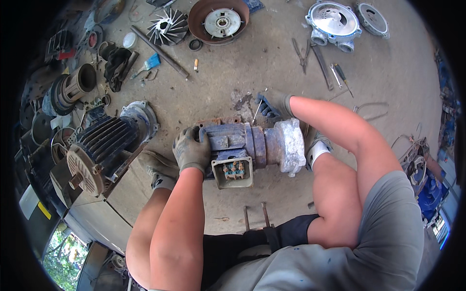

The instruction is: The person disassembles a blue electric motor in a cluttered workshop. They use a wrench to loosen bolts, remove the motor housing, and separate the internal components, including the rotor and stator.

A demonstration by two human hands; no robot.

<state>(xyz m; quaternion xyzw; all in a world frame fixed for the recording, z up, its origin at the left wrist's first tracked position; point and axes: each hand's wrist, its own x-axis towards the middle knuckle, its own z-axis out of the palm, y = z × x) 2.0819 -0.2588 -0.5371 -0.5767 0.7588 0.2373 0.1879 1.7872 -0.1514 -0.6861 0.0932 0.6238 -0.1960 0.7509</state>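
A blue electric motor lies on its side on the floor between my feet. Its open terminal box faces me and shows corroded terminals. A rough silver-painted flange forms its right end. My left hand, in a grey-brown work glove, is closed over the motor's left end. Beyond the motor's far side, my right hand, in a glove with dark blue fingers, grips a thin bright metal rod. The rod slants down to the motor's far edge; its lower tip is hard to make out.
Left of me stands a second ribbed motor. Farther off lie a long bar, a blue paintbrush, a finned fan wheel and a rusty round housing. Tongs, a wrench and a screwdriver lie far right.
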